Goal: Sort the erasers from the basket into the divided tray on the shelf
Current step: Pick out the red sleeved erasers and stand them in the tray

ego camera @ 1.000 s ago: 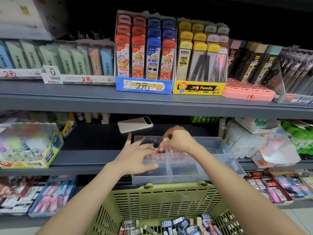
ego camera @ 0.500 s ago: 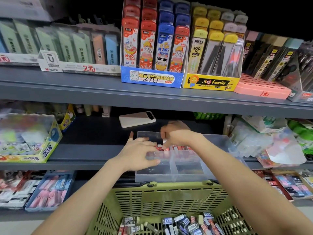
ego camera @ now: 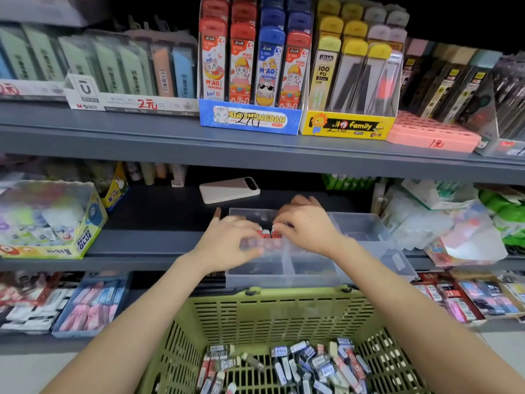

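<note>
- Clear plastic tray (ego camera: 312,275) sits on the middle shelf (ego camera: 147,245), just beyond the green basket (ego camera: 278,314); both hands work over its far-left compartment.
- Left hand (ego camera: 227,245) lies flat and spread on the tray's left edge at about 9 o'clock from the row of erasers (ego camera: 267,234), fingers loosely open; whether it grips anything cannot be told.
- Right hand (ego camera: 306,226) is curled at 3 o'clock from that row, fingertips pinched down among the erasers; motion blur hides whether one is actually held.
- The step seems to be seating and squaring the row. Doing it well likely means bracing the tray with the left hand while the right presses each eraser upright and snug against its neighbour.
- The row's erasers show red and white tops standing on end.
- Many sleeved ones lie jumbled in the basket at 6 o'clock, so much sorting remains.
</note>
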Action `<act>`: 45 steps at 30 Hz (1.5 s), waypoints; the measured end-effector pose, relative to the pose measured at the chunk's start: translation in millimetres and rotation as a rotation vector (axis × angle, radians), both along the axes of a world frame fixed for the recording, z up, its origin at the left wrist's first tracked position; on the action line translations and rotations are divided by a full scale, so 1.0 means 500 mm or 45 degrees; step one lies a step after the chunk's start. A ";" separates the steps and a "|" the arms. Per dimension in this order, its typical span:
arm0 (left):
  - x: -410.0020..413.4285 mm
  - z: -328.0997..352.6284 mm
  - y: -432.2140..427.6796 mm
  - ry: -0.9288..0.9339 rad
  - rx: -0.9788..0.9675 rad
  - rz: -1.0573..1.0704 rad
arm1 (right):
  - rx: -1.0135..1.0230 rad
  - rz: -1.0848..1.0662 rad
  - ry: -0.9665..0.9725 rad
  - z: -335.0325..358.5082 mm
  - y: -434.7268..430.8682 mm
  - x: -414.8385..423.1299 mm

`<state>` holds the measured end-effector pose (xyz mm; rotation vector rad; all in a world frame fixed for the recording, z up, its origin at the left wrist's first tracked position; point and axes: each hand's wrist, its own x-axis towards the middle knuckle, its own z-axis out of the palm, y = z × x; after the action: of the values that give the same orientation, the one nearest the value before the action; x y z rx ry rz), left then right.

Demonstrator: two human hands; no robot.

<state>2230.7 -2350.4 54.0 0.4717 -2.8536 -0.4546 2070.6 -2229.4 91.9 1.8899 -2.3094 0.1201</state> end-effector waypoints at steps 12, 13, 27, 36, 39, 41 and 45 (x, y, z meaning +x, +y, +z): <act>0.247 -0.047 0.107 0.297 -0.046 0.433 | 0.224 0.160 -0.816 -0.311 0.217 0.275; 0.264 -0.053 0.114 0.227 -0.016 0.429 | 0.286 0.162 -0.823 -0.341 0.207 0.294; 0.319 -0.079 0.136 0.014 0.179 0.423 | 0.633 0.343 -0.492 -0.441 0.192 0.341; 0.318 -0.085 0.134 0.009 0.282 0.443 | 0.865 0.136 -0.725 -0.376 0.256 0.237; 0.319 -0.085 0.136 0.031 0.296 0.447 | 0.477 -0.115 -1.122 -0.363 0.196 0.313; 0.320 -0.085 0.138 0.036 0.300 0.452 | 0.438 -0.340 -1.362 -0.372 0.162 0.362; 0.322 -0.086 0.139 0.052 0.302 0.461 | 0.405 -0.778 -1.313 -0.417 0.110 0.413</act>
<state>2391.8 -2280.9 11.2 0.9863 -2.6029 -0.7220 2277.2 -2174.6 -116.5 1.2221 -3.6533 0.8597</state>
